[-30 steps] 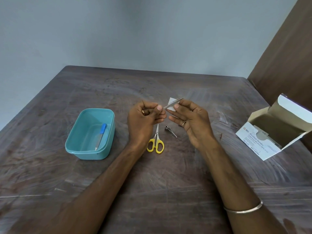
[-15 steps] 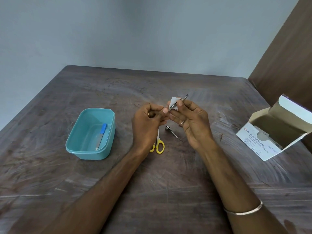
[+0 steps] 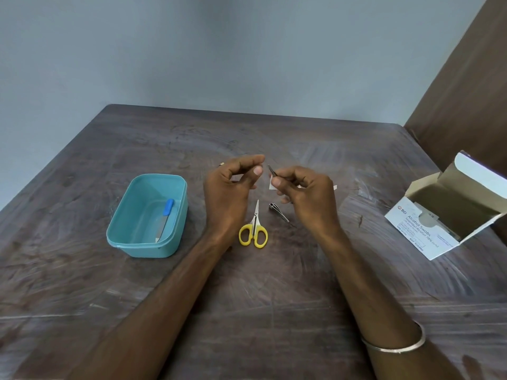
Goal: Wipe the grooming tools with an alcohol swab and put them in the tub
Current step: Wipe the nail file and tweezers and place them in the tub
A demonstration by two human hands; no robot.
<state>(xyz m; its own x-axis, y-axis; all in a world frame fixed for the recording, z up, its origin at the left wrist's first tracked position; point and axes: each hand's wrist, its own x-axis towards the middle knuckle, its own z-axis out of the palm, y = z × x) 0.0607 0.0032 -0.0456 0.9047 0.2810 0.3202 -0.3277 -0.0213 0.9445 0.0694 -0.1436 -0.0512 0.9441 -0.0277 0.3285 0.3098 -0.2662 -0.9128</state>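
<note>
My right hand (image 3: pixel 304 190) pinches a thin metal tool (image 3: pixel 271 169) together with a white swab (image 3: pixel 272 185); the tool's tip points up and to the left. My left hand (image 3: pixel 230 185) hovers just left of the tip with loosely curled fingers and holds nothing. The teal tub (image 3: pixel 129 215) stands on the left with a blue-handled file (image 3: pixel 165 219) lying inside. Yellow-handled scissors (image 3: pixel 253 229) and a small metal clipper (image 3: pixel 277 211) lie on the table below my hands.
An open box of alcohol swabs (image 3: pixel 428 229) sits at the right, near the table edge and a brown wall. Small scraps of wrapper lie behind my left hand (image 3: pixel 221 164) and beside my right hand (image 3: pixel 335 187). The dark wooden table (image 3: pixel 260 297) stretches toward me.
My left hand has let go of the metal tool and drawn slightly left. The right hand now holds the tool alone with the swab, its tip turned up-left.
</note>
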